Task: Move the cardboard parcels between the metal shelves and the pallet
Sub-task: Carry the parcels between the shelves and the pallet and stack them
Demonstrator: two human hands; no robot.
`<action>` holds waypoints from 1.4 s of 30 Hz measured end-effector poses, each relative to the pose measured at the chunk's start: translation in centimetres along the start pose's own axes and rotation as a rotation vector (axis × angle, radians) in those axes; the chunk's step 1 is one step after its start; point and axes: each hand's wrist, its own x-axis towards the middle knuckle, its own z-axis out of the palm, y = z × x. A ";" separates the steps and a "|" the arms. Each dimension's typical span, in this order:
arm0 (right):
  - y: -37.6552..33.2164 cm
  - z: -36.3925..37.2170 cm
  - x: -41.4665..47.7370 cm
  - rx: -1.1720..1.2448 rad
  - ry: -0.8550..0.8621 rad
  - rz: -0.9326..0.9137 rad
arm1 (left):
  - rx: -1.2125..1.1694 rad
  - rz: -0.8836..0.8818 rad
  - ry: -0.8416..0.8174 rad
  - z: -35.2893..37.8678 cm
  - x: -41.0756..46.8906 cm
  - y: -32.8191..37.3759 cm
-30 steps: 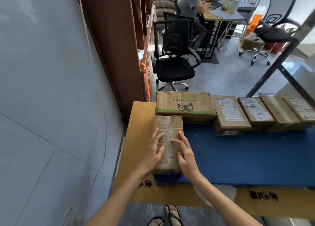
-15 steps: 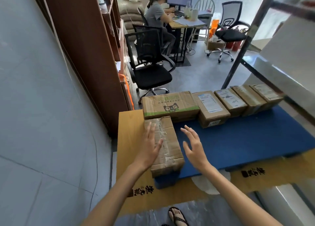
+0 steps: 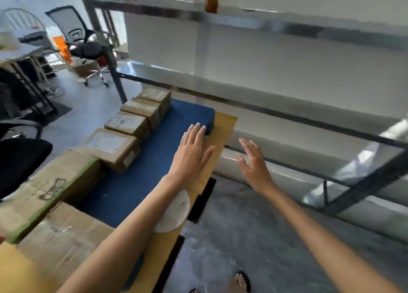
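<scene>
Both hands are open and hold nothing. The left hand floats flat over the right edge of the blue pallet, with its fingers straight. The right hand is out past that edge of the pallet with its fingers spread. That is the side where the metal shelves stand.

Six cardboard parcels show, and all of them sit on the pallet. Four small parcels make a row along the pallet's left side, each one touching the next. The big parcel with a cat picture comes next in that line, nearer to the person. A taped parcel lies just beside it, at the pallet's nearest corner.

No parcel is in a hand, so I think this is the gap between two trips. The hands reach toward the shelves, so a new parcel may be wanted from there. But no parcel shows on the parts of the shelves I can see, so I cannot tell how many are left to move
</scene>
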 end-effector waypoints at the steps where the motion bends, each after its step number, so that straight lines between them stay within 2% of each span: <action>1: 1.6 -2.8 -0.9 -0.019 0.063 0.046 | -0.002 0.073 -0.032 1.3 1.5 2.4; 5: 7.9 -13.6 -5.9 -0.103 0.284 0.224 | -0.015 0.304 -0.141 6.3 5.3 12.7; 8: 11.4 -21.0 -11.5 -0.158 0.426 0.329 | -0.048 0.409 -0.239 10.1 6.5 20.4; 13: 16.8 -32.5 -22.0 -0.268 0.624 0.494 | -0.016 0.615 -0.292 16.7 6.5 34.1; 20: 23.6 -46.2 -35.0 -0.369 0.780 0.653 | -0.009 0.802 -0.324 24.7 5.0 51.9; 25: 27.1 -51.1 -40.6 -0.389 0.855 0.711 | -0.059 0.843 -0.403 29.2 3.5 60.4; 29: 30.7 -54.1 -41.6 -0.323 0.880 0.739 | -0.055 0.878 -0.431 32.7 3.8 65.4; 34: 36.1 -58.5 -39.3 -0.303 0.870 0.719 | -0.086 0.904 -0.378 37.4 6.7 70.5; 42: 47.1 -70.8 -31.8 -0.260 0.818 0.642 | -0.047 0.805 -0.343 46.6 14.1 80.7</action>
